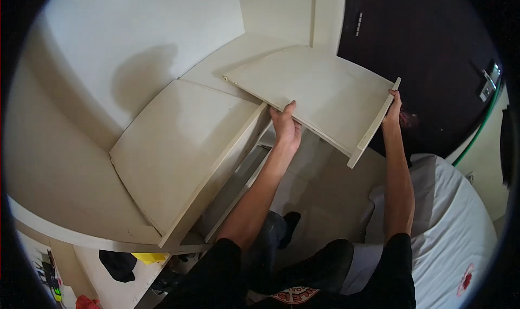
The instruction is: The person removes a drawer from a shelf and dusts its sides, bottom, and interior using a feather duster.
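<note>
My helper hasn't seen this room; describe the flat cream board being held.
Find the dark brown door. Left of it, the left hand and right hand hold a flat cream board with an end strip. Unlike the wide cream panel farther left, this one is gripped.

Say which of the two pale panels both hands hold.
The panel nearer the dark door: left hand and right hand grip its edges; the other panel lies farther left, along the white wall.
</note>
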Demonstrator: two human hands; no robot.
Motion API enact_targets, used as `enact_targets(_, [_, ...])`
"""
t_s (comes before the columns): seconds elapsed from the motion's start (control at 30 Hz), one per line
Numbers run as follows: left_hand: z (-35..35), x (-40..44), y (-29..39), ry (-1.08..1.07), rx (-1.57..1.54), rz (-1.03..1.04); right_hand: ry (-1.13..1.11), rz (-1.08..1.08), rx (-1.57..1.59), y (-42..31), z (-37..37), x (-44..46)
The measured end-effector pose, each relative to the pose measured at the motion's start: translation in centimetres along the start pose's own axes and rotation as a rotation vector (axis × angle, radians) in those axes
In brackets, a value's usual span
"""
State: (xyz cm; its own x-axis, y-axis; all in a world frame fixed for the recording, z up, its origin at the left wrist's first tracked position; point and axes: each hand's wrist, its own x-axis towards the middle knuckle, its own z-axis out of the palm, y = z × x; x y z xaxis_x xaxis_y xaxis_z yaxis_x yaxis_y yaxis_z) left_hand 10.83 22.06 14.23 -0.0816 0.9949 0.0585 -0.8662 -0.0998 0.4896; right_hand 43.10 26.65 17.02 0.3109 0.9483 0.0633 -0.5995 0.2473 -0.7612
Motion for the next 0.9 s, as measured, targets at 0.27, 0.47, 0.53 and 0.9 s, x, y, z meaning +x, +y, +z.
enact_targets(0.27, [0.4,1.9,-1.2,-0.021,-0.004,-0.034,-0.089,0.07,-0.037,1.2,-1.5,7.3])
enact_targets(0.47, [0.5,1.3,-4.5,-0.006,-0.042,-0.181,-0.079,0.051,-0.129,2.2,-2.3,10.4])
enact_targets(0.53, [0.7,0.8,-5.0,-0.032,-0.071,-0.2,-0.019,0.043,-0.136,3.1,-2.6,11.1])
enact_targets(0.9, [-1.3,-2.2,-9.2,-0.008,0.334,-0.46,0.154,0.03,-0.023,11.4,-0.2,13.2])
